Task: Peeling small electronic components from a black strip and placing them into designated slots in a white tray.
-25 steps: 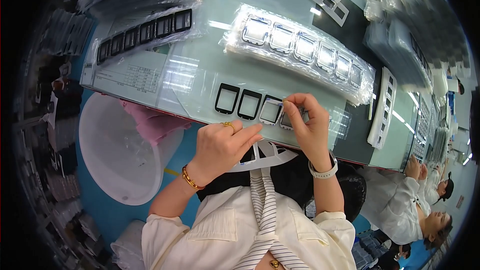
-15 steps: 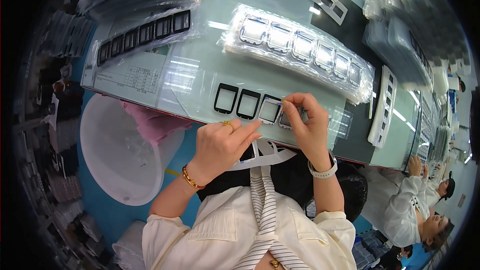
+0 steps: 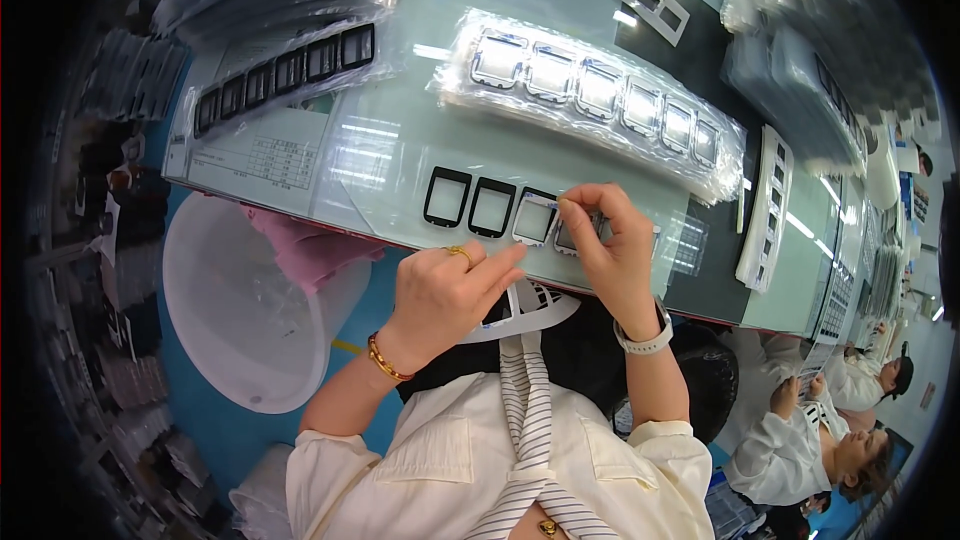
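A row of small rectangular frames lies near the table's front edge. Two at its left are plain black frames (image 3: 447,197). The third, a white-edged frame (image 3: 518,225) with a bluish top edge, lies between my hands. My right hand (image 3: 615,255) pinches thumb and forefinger at its upper right corner and partly covers the frames further right. At the lower left corner of the same frame are the closed fingertips of my left hand (image 3: 440,290); whether they grip it or only press it cannot be told. Below hangs a white cut-out sheet (image 3: 540,318), partly behind my left hand.
Beyond the row lies a clear plastic-wrapped tray (image 3: 585,120) of silvery frames. A bagged strip of black frames (image 3: 288,70) is at the left, above a printed sheet (image 3: 260,155). A white bin (image 3: 240,340) with pink cloth (image 3: 305,245) stands beside the table. Co-workers sit at the right.
My hands stay almost in place at the third frame. The view has shifted slightly. At the right, a co-worker has leaned and moved their hands lower.
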A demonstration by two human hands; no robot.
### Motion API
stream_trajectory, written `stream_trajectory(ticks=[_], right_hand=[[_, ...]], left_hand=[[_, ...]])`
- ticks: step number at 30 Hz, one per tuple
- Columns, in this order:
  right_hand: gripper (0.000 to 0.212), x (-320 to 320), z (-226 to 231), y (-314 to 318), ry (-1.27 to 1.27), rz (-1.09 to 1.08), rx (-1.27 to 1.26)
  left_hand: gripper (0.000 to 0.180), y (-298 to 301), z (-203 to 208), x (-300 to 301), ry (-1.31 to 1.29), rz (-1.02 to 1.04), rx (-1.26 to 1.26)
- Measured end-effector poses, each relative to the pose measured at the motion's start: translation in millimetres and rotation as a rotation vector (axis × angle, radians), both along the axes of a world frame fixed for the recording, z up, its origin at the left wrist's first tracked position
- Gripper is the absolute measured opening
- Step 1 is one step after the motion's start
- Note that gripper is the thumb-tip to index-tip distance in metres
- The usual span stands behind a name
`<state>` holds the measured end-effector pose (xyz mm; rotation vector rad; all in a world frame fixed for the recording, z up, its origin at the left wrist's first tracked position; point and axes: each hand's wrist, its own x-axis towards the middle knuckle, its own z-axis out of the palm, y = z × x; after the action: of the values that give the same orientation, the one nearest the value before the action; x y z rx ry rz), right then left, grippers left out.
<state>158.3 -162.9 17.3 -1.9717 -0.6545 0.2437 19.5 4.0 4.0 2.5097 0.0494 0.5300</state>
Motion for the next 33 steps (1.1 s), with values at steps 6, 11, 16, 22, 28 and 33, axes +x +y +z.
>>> stream_trajectory(ticks=[6, 11, 16, 22, 28, 33], right_hand=[[0.008, 0, 1, 0, -0.003, 0.007, 0.012], [0.007, 1, 0, -2, 0.006, 0.016, 0.01], [0.007, 4, 4, -1, -0.038, 0.051, -0.02], [0.007, 9, 2, 3, -0.274, 0.073, -0.047], [0.007, 12, 0, 7, -0.281, 0.087, -0.117], [0.01, 13, 3, 11, -0.399, 0.128, -0.205]], left_hand=[[0.022, -3, 1, 2, 0.006, -0.002, 0.019], [0.022, -11, 1, 7, 0.007, -0.038, 0.007], [0.022, -14, 1, 7, 0.044, -0.032, 0.035], [0.021, -15, 2, 9, 0.04, -0.024, 0.031], [0.02, -15, 1, 9, 0.038, -0.026, 0.014], [0.02, -15, 2, 9, 0.041, -0.034, 0.004]])
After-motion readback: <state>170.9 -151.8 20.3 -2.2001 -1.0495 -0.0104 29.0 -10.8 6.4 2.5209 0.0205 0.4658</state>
